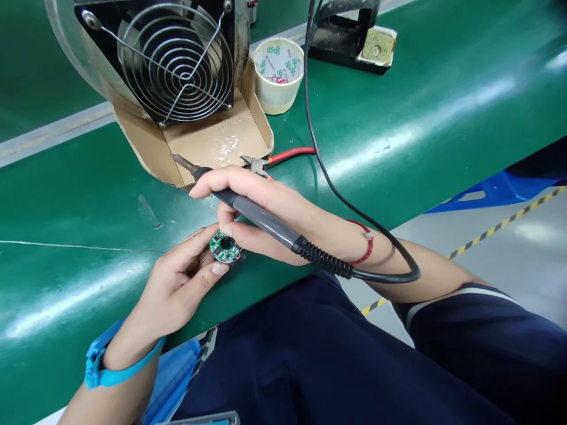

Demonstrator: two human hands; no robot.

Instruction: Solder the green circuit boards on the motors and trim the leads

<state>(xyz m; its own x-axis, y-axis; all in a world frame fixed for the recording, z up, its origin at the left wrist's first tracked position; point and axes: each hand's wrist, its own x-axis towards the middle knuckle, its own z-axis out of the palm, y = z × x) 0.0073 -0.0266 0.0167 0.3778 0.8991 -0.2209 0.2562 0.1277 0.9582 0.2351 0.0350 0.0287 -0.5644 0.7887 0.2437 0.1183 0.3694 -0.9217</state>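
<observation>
Between the thumb and fingers of my left hand (183,277) is a small round green circuit board (225,247) with a dark hole in its middle. My right hand (261,206) is closed around a soldering iron (266,221), whose tip points up and left, away from the board. Its lower fingers and thumb also touch the board's upper edge. A thin solder wire (80,245) runs from the left edge of the view to behind my left hand. Beyond my right hand lie red-handled cutters (283,156), partly hidden by it.
A fan with a wire guard (186,77) stands at the back left over a cardboard tray (248,127) with wire clippings. A tape-roll cup (280,91) sits beside it. Farther right is an iron stand (341,50) with a yellow sponge (377,46). The iron's black cable (316,136) loops over my right forearm.
</observation>
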